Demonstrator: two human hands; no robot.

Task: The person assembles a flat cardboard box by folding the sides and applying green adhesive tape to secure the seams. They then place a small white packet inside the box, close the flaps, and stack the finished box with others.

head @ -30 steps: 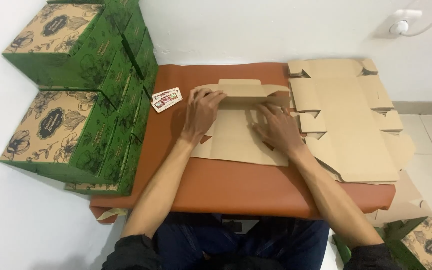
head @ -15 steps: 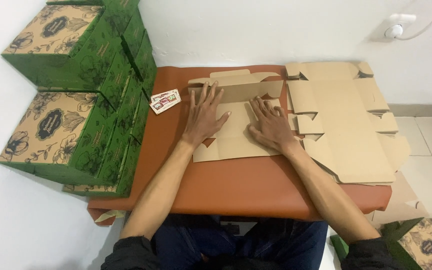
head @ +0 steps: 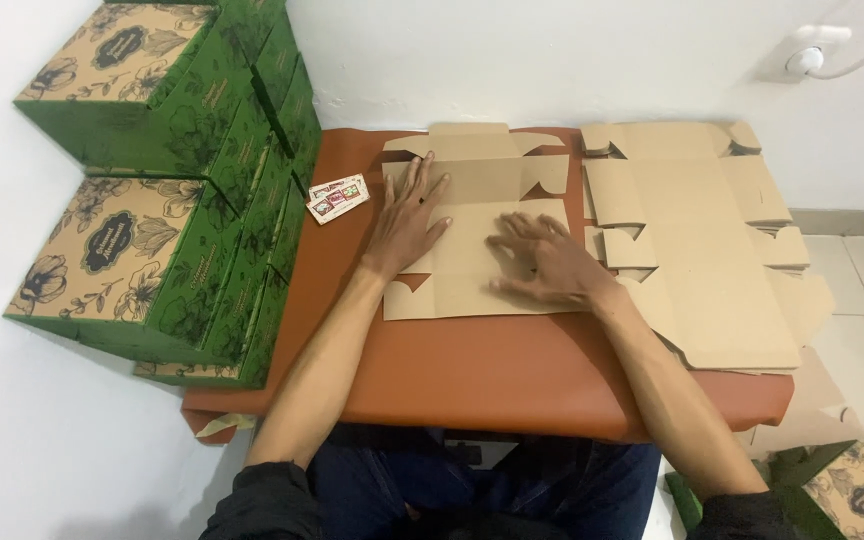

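2 flat hands on unfolded cardboard box blank

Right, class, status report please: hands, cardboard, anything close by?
Left hand and right hand flat on the unfolded cardboard blank. Small card left of it. Stack of blanks on the right.

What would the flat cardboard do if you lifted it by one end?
The cardboard would probably bend at its fold lines, since creases and cut flaps show across it. It looks thin, so it is likely light. Both the left hand and the right hand press it flat, which hints it may spring up when let go.
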